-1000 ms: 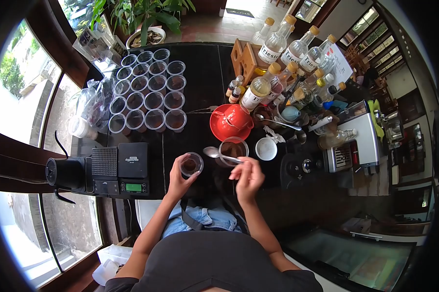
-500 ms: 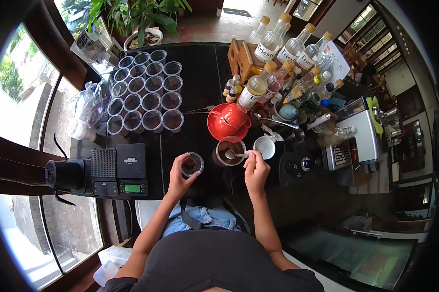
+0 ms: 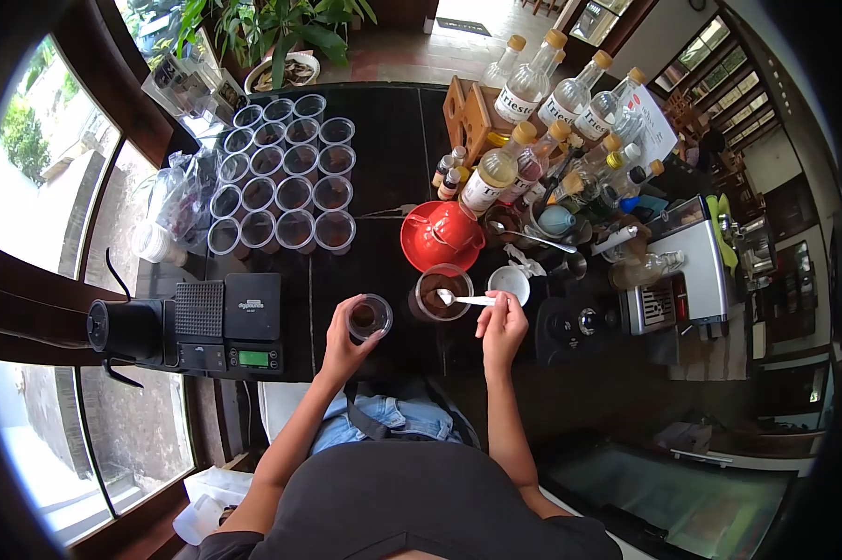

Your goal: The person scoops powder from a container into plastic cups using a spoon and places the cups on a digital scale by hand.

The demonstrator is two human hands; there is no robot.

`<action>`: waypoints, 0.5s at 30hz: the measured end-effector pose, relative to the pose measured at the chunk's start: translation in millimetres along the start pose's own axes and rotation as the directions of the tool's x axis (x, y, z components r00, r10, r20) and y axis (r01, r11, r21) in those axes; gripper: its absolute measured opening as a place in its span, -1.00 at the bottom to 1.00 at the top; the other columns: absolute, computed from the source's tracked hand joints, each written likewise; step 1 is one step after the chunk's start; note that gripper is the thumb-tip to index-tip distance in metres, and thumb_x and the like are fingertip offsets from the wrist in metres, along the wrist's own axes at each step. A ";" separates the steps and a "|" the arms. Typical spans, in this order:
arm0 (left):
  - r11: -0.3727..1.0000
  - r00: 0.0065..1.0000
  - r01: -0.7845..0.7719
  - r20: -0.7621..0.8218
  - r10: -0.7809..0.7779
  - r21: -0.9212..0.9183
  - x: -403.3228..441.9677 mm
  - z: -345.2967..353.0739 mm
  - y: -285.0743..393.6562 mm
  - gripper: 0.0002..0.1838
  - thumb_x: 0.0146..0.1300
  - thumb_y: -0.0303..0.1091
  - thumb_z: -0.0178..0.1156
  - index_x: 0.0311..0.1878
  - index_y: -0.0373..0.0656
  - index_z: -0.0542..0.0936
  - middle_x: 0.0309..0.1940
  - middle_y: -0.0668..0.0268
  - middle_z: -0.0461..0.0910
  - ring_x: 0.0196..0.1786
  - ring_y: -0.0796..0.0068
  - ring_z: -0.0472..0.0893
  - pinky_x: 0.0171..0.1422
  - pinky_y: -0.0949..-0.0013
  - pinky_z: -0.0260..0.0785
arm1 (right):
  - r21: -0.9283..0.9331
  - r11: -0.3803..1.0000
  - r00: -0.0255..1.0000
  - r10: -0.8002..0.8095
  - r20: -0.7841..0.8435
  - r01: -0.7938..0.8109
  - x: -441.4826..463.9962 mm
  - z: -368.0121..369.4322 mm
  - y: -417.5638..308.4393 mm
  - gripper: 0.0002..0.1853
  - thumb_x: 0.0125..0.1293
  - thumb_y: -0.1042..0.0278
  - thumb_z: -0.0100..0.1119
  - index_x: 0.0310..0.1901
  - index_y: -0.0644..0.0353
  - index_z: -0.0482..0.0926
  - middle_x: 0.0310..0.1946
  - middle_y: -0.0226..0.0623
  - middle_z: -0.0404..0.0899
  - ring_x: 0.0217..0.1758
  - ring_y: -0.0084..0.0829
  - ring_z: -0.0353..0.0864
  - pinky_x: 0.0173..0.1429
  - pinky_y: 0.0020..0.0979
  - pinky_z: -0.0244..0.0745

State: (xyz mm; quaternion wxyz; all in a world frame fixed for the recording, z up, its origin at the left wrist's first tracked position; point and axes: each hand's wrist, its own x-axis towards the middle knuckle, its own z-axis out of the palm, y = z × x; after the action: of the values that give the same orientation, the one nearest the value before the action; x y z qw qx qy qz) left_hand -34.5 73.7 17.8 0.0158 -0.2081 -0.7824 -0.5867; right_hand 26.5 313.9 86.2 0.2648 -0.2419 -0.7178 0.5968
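My left hand (image 3: 343, 338) is wrapped around a clear plastic cup (image 3: 371, 319) with a little dark brown stuff at its bottom. In my right hand (image 3: 502, 329) is a white spoon (image 3: 472, 300), pinched by its handle. Its bowl is inside a wider clear container (image 3: 443, 280) that holds brown powder. Close behind my right fingers stands a small white bowl (image 3: 509, 284). A red teapot (image 3: 444, 229) sits on a red saucer (image 3: 412, 255) just beyond the powder container.
Rows of plastic cups (image 3: 295, 196) with dark contents fill the far left of the black counter (image 3: 384, 149). A digital scale (image 3: 253, 317) and a black gooseneck kettle (image 3: 127, 329) are at the left. Labelled bottles (image 3: 521, 93) crowd the right, near a coffee machine (image 3: 687, 271).
My right hand has shifted slightly right and toward me, and more of the spoon's handle shows. My left hand and its cup have barely moved. The view has tilted a little.
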 end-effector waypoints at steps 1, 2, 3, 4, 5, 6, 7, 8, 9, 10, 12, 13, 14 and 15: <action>1.000 1.000 0.002 0.003 -0.002 0.002 0.0 0.3 0.2 -0.26 -0.10 -0.55 0.46 0.23 -0.25 0.40 0.12 0.07 0.47 0.17 0.12 0.54 0.30 0.23 0.40 | 0.044 0.999 1.000 0.007 -0.026 -0.006 0.5 -2.2 -0.5 -0.71 0.55 0.34 -0.11 -0.22 0.34 0.56 -0.71 -0.42 0.42 -0.74 -0.68 0.34 -0.66 -0.60 0.18; 1.000 1.000 0.004 0.006 -0.004 0.004 0.0 0.7 0.4 -0.26 -0.09 -0.54 0.46 0.23 -0.25 0.40 0.12 0.07 0.47 0.17 0.12 0.54 0.30 0.23 0.41 | 0.088 0.996 0.999 0.015 -0.051 -0.011 0.7 -4.4 -0.6 -0.71 0.56 0.33 -0.11 -0.21 0.34 0.55 -0.71 -0.42 0.41 -0.74 -0.68 0.34 -0.66 -0.60 0.18; 1.000 1.000 0.004 0.005 -0.004 0.004 0.1 1.1 0.5 -0.26 -0.09 -0.54 0.46 0.23 -0.25 0.40 0.12 0.07 0.47 0.17 0.12 0.54 0.30 0.23 0.41 | 0.094 0.996 0.997 0.012 -0.072 -0.006 0.9 -6.2 0.7 -0.70 0.57 0.31 -0.13 -0.20 0.34 0.55 -0.70 -0.43 0.41 -0.75 -0.67 0.33 -0.66 -0.61 0.17; 1.000 1.000 0.007 0.006 -0.007 0.004 -0.1 1.3 0.3 -0.26 -0.09 -0.54 0.47 0.23 -0.25 0.40 0.12 0.07 0.47 0.17 0.13 0.54 0.30 0.23 0.41 | 0.094 0.996 0.997 0.012 -0.072 -0.006 0.4 -7.0 0.1 -0.70 0.57 0.31 -0.13 -0.20 0.34 0.55 -0.70 -0.43 0.41 -0.75 -0.67 0.33 -0.66 -0.61 0.17; 1.000 1.000 0.009 0.007 -0.009 0.005 -0.3 1.7 0.2 -0.26 -0.09 -0.53 0.47 0.23 -0.25 0.40 0.12 0.07 0.47 0.17 0.13 0.54 0.30 0.23 0.41 | 0.071 0.997 0.997 -0.017 -0.080 0.022 -0.3 -7.8 -1.4 -0.69 0.57 0.28 -0.13 -0.21 0.32 0.54 -0.70 -0.44 0.39 -0.75 -0.68 0.30 -0.66 -0.61 0.15; 1.000 1.000 0.008 0.009 -0.008 0.005 0.2 2.6 0.3 -0.26 -0.09 -0.53 0.47 0.23 -0.25 0.40 0.12 0.07 0.47 0.17 0.13 0.54 0.30 0.23 0.41 | 0.049 0.997 0.995 -0.046 -0.091 0.051 -0.4 -9.2 -2.1 -0.68 0.58 0.26 -0.13 -0.22 0.31 0.53 -0.71 -0.45 0.36 -0.75 -0.69 0.26 -0.66 -0.61 0.13; 1.000 1.000 0.004 0.009 -0.004 0.003 0.1 3.2 -0.9 -0.26 -0.09 -0.53 0.47 0.23 -0.24 0.40 0.12 0.07 0.47 0.17 0.13 0.54 0.29 0.23 0.41 | 0.049 0.997 0.995 -0.047 -0.092 0.052 -0.6 -9.7 -1.9 -0.68 0.58 0.26 -0.13 -0.22 0.31 0.53 -0.71 -0.45 0.36 -0.75 -0.69 0.26 -0.66 -0.61 0.13; 1.000 1.000 0.000 0.008 0.000 0.002 0.0 4.0 -2.1 -0.26 -0.09 -0.53 0.47 0.24 -0.24 0.40 0.13 0.07 0.47 0.18 0.12 0.54 0.29 0.23 0.41 | 0.064 0.997 0.995 -0.046 -0.092 0.052 -0.7 -10.2 -1.8 -0.68 0.58 0.26 -0.14 -0.22 0.31 0.53 -0.71 -0.45 0.37 -0.75 -0.69 0.27 -0.66 -0.61 0.12; 1.000 1.000 -0.001 0.008 0.001 0.002 -0.2 4.7 -3.2 -0.26 -0.09 -0.53 0.47 0.24 -0.24 0.40 0.13 0.07 0.47 0.18 0.12 0.54 0.29 0.23 0.41 | 0.078 0.996 0.995 -0.045 -0.092 0.052 -0.9 -10.6 -1.5 -0.68 0.58 0.26 -0.14 -0.22 0.30 0.53 -0.71 -0.45 0.37 -0.75 -0.69 0.27 -0.66 -0.61 0.11; 1.000 1.000 0.001 0.009 -0.001 0.004 0.2 5.2 -3.2 -0.26 -0.09 -0.53 0.47 0.24 -0.24 0.40 0.13 0.07 0.47 0.18 0.12 0.54 0.29 0.23 0.41 | 0.079 0.996 0.995 -0.045 -0.093 0.052 -1.0 -11.2 -0.8 -0.68 0.58 0.26 -0.14 -0.22 0.30 0.53 -0.71 -0.45 0.37 -0.75 -0.69 0.27 -0.66 -0.61 0.11; 1.000 1.000 0.004 0.009 -0.004 0.006 0.5 6.2 -3.0 -0.26 -0.09 -0.53 0.47 0.24 -0.24 0.40 0.13 0.07 0.47 0.18 0.12 0.54 0.29 0.23 0.41 | 0.140 0.990 0.996 0.015 -0.085 -0.003 -0.9 -12.2 0.5 -0.68 0.58 0.26 -0.14 -0.19 0.33 0.52 -0.70 -0.43 0.40 -0.75 -0.67 0.30 -0.65 -0.61 0.16; 1.000 1.000 0.000 0.009 0.000 0.015 0.5 6.5 -2.1 -0.25 -0.09 -0.53 0.47 0.24 -0.24 0.40 0.12 0.07 0.48 0.18 0.12 0.54 0.29 0.23 0.41 | 0.141 0.990 0.996 0.014 -0.084 -0.002 -0.9 -12.0 -0.4 -0.68 0.58 0.26 -0.14 -0.19 0.33 0.52 -0.70 -0.43 0.40 -0.75 -0.67 0.30 -0.65 -0.61 0.16; 1.000 1.000 -0.002 0.009 0.002 0.025 0.4 6.6 -1.3 -0.25 -0.09 -0.53 0.47 0.24 -0.24 0.40 0.12 0.07 0.48 0.18 0.12 0.54 0.29 0.23 0.41 | 0.174 0.984 0.995 0.046 -0.092 -0.029 -1.6 -11.1 -1.6 -0.67 0.58 0.24 -0.13 -0.19 0.32 0.53 -0.71 -0.43 0.40 -0.75 -0.67 0.29 -0.65 -0.61 0.14; 1.000 1.000 -0.002 0.007 0.002 0.026 0.5 6.6 -0.7 -0.25 -0.09 -0.53 0.47 0.24 -0.24 0.40 0.12 0.07 0.48 0.18 0.12 0.54 0.29 0.23 0.41 | 0.207 0.977 0.992 0.077 -0.100 -0.055 -2.1 -10.0 -3.1 -0.67 0.58 0.21 -0.13 -0.19 0.31 0.53 -0.71 -0.43 0.39 -0.75 -0.67 0.29 -0.65 -0.61 0.11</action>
State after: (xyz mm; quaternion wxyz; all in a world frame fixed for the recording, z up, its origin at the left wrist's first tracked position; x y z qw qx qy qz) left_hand -33.7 79.8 15.2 0.0164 -0.2105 -0.7899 -0.5757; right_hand 34.6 319.3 90.5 0.3062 -0.2690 -0.6292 0.6617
